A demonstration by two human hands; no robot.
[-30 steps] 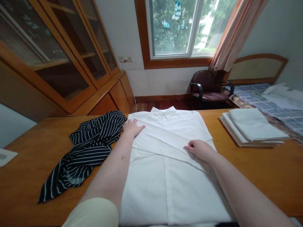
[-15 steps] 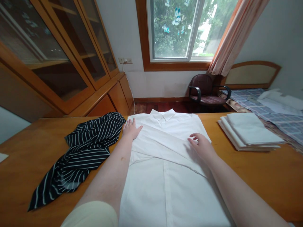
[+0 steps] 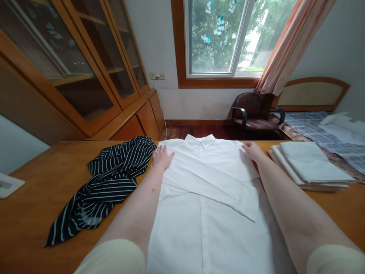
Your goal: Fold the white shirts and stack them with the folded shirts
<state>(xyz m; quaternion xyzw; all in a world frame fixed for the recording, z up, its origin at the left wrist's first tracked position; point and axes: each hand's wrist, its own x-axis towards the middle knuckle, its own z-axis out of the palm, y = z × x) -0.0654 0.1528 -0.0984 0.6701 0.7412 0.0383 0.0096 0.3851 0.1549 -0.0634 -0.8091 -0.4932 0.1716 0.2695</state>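
A white collared shirt (image 3: 185,224) lies spread on the wooden table, its collar at the far edge. One sleeve is folded slantwise across its chest. My left hand (image 3: 163,156) rests flat on the shirt's left shoulder with the fingers spread. At the opposite shoulder, my right hand (image 3: 253,151) touches the shirt's edge, its thumb and fingers brought together; the cloth between them is mostly hidden by the hand. Left of the shirt lies a crumpled black cloth with white stripes (image 3: 114,182), close to my left hand.
A stack of folded white cloths (image 3: 308,161) sits on the table (image 3: 25,213) at the right. A white object (image 3: 11,185) lies at the left edge. Beyond are a glass-fronted cabinet (image 3: 114,110), an armchair (image 3: 252,110) and a bed (image 3: 310,121).
My right hand has moved from above the folded sleeve's end, up and outward to the shirt's right shoulder. My left hand stays on the left shoulder. The view has shifted slightly.
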